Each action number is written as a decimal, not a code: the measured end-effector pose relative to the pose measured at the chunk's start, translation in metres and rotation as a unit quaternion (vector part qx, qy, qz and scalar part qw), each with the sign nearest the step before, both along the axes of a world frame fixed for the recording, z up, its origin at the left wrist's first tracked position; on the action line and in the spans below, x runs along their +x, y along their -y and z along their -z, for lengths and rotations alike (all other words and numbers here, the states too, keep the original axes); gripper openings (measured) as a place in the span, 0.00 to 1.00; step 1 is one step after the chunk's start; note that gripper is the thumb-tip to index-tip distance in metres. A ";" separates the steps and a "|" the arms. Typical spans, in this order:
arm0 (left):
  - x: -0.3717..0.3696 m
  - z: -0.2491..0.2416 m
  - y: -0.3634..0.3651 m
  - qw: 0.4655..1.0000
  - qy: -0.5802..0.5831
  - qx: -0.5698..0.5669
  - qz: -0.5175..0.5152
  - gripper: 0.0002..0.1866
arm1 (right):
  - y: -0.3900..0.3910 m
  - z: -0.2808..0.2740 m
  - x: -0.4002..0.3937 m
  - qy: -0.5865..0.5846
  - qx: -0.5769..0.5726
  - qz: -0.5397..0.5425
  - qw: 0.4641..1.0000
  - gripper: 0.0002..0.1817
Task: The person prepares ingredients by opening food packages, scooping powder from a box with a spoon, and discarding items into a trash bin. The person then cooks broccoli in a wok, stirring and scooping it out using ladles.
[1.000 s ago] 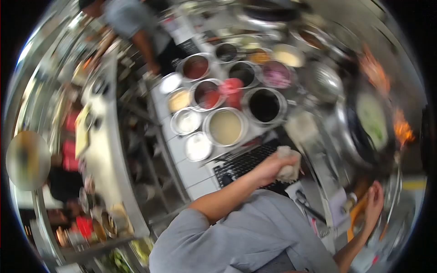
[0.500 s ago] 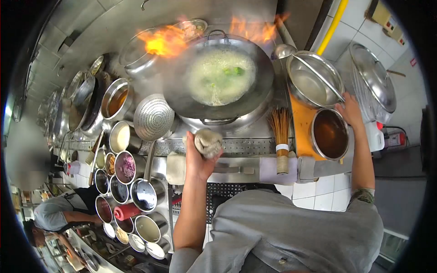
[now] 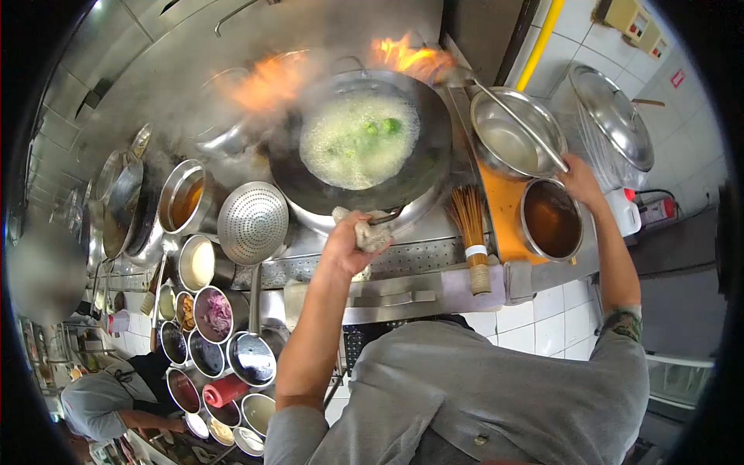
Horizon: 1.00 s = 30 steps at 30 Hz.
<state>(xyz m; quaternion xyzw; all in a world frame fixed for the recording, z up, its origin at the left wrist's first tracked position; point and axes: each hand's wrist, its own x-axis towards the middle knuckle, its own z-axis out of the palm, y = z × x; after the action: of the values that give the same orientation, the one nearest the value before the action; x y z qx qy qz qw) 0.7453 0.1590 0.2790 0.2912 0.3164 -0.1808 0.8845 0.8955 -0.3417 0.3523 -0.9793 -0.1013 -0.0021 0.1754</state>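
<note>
A folded cloth (image 3: 370,235) is wrapped in my left hand (image 3: 349,242), which closes at the near handle of a large dark wok (image 3: 430,147). Pale bubbling liquid (image 3: 345,151) with a few green pieces (image 3: 387,125) fills the wok. On the right, my right hand (image 3: 580,180) grips the end of a long ladle handle (image 3: 527,128). The ladle's bowl end lies beyond the steel basin (image 3: 510,139), near the flames, partly blurred. Just below that hand stands a pot of brown liquid (image 3: 552,221).
Flames (image 3: 407,58) rise behind the wok. A perforated strainer (image 3: 252,221) lies left of it, above several seasoning pots (image 3: 213,314). A bamboo brush (image 3: 470,232) rests to the right. At the lower left, another person (image 3: 101,403) bends over.
My left hand has moved up and right with the cloth, from in front of the wok to its near handle. My right hand still holds the ladle. The view has shifted slightly.
</note>
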 end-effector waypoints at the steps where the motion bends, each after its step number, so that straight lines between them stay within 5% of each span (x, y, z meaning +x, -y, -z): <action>1: -0.004 0.000 -0.004 1.000 0.021 0.004 -0.006 0.16 | -0.009 0.002 -0.012 -0.029 0.077 -0.007 0.997 0.23; 3: -0.021 0.000 -0.005 0.998 0.066 0.007 -0.019 0.16 | -0.066 -0.041 -0.054 -0.222 0.330 0.053 0.916 0.29; 4: -0.033 -0.008 -0.008 0.998 0.063 0.003 -0.017 0.16 | -0.087 -0.054 -0.068 -0.220 0.384 0.016 0.897 0.30; 7: -0.070 -0.011 -0.020 0.998 0.064 0.002 -0.014 0.17 | -0.138 -0.080 -0.071 -0.170 0.221 -0.018 0.960 0.31; 10: -0.096 -0.039 -0.023 0.998 0.039 -0.023 -0.048 0.16 | -0.176 -0.050 -0.037 0.207 0.039 -0.210 0.955 0.34; 13: -0.117 -0.047 -0.032 0.997 0.036 -0.047 -0.049 0.18 | -0.208 -0.076 -0.021 0.008 0.029 -0.156 0.987 0.33; 17: -0.148 -0.051 -0.051 0.996 0.038 -0.069 -0.048 0.20 | -0.242 -0.141 -0.045 -0.073 -0.061 -0.165 0.982 0.31; 19: -0.162 -0.049 -0.058 0.993 0.057 -0.086 -0.051 0.20 | -0.235 -0.145 -0.041 0.016 -0.041 -0.270 0.962 0.32; 27: -0.200 -0.028 -0.084 0.977 0.093 -0.184 -0.058 0.33 | -0.296 -0.223 -0.048 0.024 -0.136 -0.313 0.939 0.34; 30: -0.207 -0.015 -0.092 0.964 0.110 -0.232 -0.067 0.31 | -0.333 -0.250 -0.055 0.070 -0.207 -0.354 0.909 0.34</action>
<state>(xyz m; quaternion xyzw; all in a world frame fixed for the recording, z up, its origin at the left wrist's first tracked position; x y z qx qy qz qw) 0.5380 0.2511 0.2940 0.0744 0.1857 -0.1570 0.9671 0.8409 -0.0089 0.6020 -0.8909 -0.4514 0.0128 -0.0495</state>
